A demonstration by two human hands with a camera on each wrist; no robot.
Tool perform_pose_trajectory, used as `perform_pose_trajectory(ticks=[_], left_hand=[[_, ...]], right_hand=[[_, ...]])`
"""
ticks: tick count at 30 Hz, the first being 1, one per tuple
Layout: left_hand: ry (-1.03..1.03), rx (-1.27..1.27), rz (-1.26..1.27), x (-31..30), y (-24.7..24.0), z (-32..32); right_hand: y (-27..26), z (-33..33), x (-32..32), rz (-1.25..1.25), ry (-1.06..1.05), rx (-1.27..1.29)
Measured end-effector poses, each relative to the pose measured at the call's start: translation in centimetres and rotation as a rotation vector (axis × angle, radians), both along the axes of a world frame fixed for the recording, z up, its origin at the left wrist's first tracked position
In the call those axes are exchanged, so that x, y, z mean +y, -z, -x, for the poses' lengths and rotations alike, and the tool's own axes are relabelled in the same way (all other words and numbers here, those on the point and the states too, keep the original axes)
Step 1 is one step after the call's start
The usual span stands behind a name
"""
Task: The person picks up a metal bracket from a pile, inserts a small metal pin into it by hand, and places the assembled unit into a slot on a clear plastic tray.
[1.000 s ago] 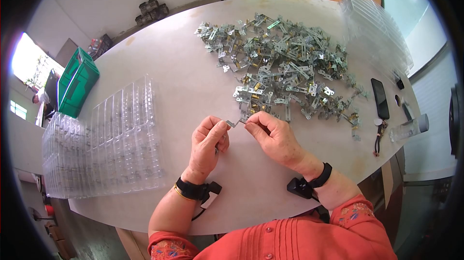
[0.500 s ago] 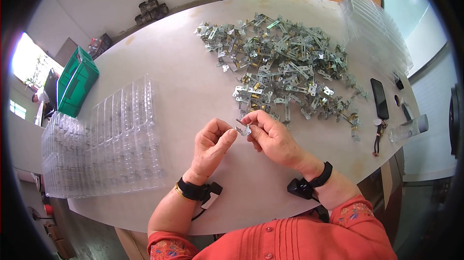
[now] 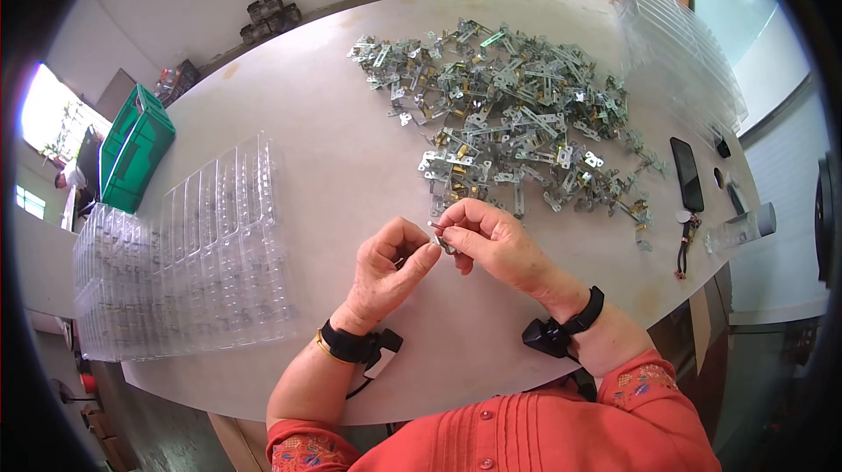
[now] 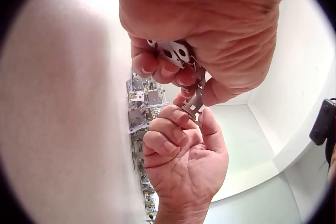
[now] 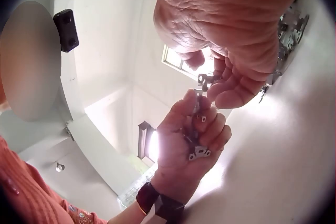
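Observation:
My left hand curls round a grey metal bracket with holes, held against the palm in the right wrist view. Its thumb and index finger pinch the end of a small metal fitting. From the other side, my right hand holds this fitting between thumb and fingers. Both hands meet fingertip to fingertip above the near part of the table, just in front of a big heap of metal brackets, some with brass-coloured parts. Fingers hide much of the held pieces.
Clear plastic trays lie at the left of the white table, and more trays stand at the back right. A phone, a key bunch and a bottle are at the right edge. A green crate stands far left.
The fitting, first stretched between both hands, has turned and come closer to the right fingers. The left hand has moved right, its fingertips meeting the right hand's. The head view has shifted slightly.

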State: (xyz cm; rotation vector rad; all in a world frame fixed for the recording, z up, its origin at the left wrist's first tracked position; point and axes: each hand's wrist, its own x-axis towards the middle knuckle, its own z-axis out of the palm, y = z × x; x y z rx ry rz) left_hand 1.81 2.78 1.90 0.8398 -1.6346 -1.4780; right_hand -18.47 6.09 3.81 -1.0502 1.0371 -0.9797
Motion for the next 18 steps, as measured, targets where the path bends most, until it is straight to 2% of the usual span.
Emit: perform_pose_trajectory(ticks=[3, 5, 8, 14, 16, 18], left_hand=[[0.018, -0.026, 0.036, 0.1, -0.1, 0.0], [0.030, -0.040, 0.032, 0.1, -0.2, 0.0], [0.016, -0.085, 0.057, 0.2, 0.1, 0.1], [-0.066, 0.022, 0.086, 0.1, 0.5, 0.4], [-0.087, -0.032, 0.204, 0.0, 0.3, 0.4], [-0.067, -0.084, 0.181, 0.2, -0.1, 0.1]], right_hand=[[0.0, -0.1, 0.0, 0.013, 0.010, 0.059], [0.4, -0.1, 0.1, 0.171, 0.039, 0.123], [0.8, -0.3, 0.1, 0.267, 0.112, 0.078], [-0.4, -0.7, 0.4, 0.160, 0.136, 0.000], [-0.5, -0.4, 0.4, 0.148, 0.115, 0.029], [-0.5, -0.4, 0.4, 0.137, 0.093, 0.057]])
